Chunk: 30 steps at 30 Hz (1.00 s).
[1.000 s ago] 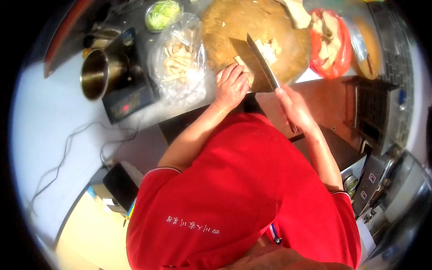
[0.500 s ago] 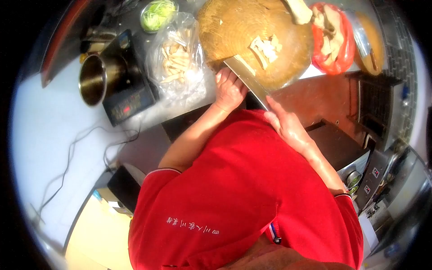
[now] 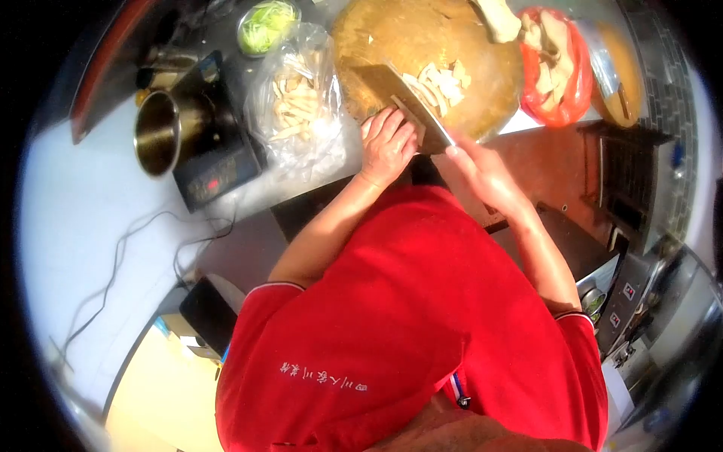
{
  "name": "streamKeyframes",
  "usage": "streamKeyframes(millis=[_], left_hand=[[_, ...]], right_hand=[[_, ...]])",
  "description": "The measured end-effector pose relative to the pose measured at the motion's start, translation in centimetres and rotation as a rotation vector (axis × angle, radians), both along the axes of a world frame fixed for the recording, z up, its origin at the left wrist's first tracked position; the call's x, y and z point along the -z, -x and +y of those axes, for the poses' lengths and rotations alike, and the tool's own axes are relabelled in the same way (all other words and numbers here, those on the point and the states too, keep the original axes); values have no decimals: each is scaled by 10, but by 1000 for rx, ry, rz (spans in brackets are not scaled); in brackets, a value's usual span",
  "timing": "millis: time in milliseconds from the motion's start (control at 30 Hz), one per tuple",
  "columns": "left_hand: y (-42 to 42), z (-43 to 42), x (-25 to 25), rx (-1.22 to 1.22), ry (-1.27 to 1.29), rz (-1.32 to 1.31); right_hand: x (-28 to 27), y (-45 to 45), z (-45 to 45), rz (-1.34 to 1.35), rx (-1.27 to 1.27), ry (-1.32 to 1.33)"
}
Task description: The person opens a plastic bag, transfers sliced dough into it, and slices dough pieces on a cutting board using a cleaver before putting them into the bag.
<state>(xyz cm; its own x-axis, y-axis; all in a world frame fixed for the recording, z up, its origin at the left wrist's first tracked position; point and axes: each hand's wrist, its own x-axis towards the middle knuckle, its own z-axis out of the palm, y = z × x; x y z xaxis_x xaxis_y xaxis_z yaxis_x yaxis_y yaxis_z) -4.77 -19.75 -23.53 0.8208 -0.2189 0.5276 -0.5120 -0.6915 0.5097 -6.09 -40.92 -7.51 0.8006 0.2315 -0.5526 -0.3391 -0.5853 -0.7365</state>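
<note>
Pale piece (image 3: 408,115) at near edge of chopping block (image 3: 422,34): judged light, soft, fairly stiff (possibly slippery). Left hand (image 3: 385,147) clamped on it; right hand (image 3: 486,177) closed round knife (image 3: 419,107). Advised hold: side away from blade, fingertips tucked.

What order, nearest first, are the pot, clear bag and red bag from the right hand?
From the right hand, head view:
1. Red bag, right of the board.
2. Clear bag, left of the board.
3. Pot, far left.
</note>
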Motion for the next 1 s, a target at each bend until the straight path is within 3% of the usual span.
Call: streamKeyframes(millis=[33, 133, 400, 733, 800, 833, 933, 1000], left_hand=[[1, 0, -3, 1, 14, 0], [0, -2, 0, -5, 30, -11], [4, 1, 0, 0, -47, 63], [3, 0, 1, 4, 32, 20], [3, 1, 2, 7, -4, 19], [2, 2, 3, 7, -22, 17], [2, 2, -2, 20, 1, 25], [3, 2, 2, 19, 21, 11]], right_hand=[[4, 10, -4, -136, -32, -9], [-8, 32, -4, -123, -131, -6], [-29, 45, -11, 115, -107, -2], [15, 1, 20, -177, -102, -68], [-19, -18, 9, 360, 4, -67], [-5, -10, -1, 341, 103, -148], [-21, 2, -6, 165, 61, 2], [-19, 19, -13, 71, -33, -31]])
